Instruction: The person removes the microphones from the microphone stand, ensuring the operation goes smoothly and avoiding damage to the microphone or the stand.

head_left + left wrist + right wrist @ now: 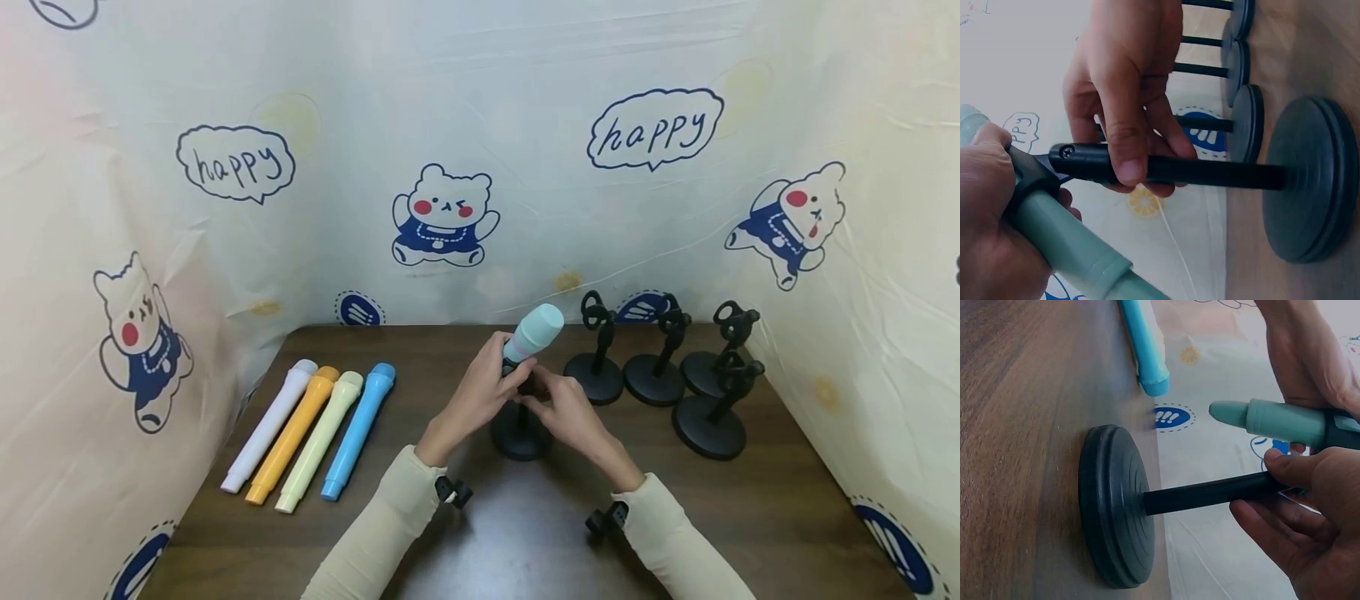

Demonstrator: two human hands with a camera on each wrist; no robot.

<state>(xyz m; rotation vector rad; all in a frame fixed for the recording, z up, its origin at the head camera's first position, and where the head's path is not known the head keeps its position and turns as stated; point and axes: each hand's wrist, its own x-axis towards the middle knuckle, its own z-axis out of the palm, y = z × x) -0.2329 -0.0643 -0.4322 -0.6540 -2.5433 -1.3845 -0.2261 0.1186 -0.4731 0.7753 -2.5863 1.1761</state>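
A mint-green microphone point(534, 331) sits tilted in the black clip of a microphone stand point(520, 440), its head pointing up and to the right. My left hand point(474, 390) grips the microphone around the clip, and in the left wrist view the green handle point(1072, 237) comes out below that clip. With thumb and fingers, my right hand point(572, 410) pinches the stand's upright pole point(1210, 494) just under the clip joint. The round base point(1119, 509) stands on the table. Part of the clip is hidden by the left hand.
White point(268, 429), orange point(291, 437), pale yellow point(321, 440) and blue point(360, 432) microphones lie side by side at the left of the brown table point(480, 542). Several black stands point(708, 429) with vacant clips stand at the back right. A printed curtain point(525, 125) encloses the back and sides.
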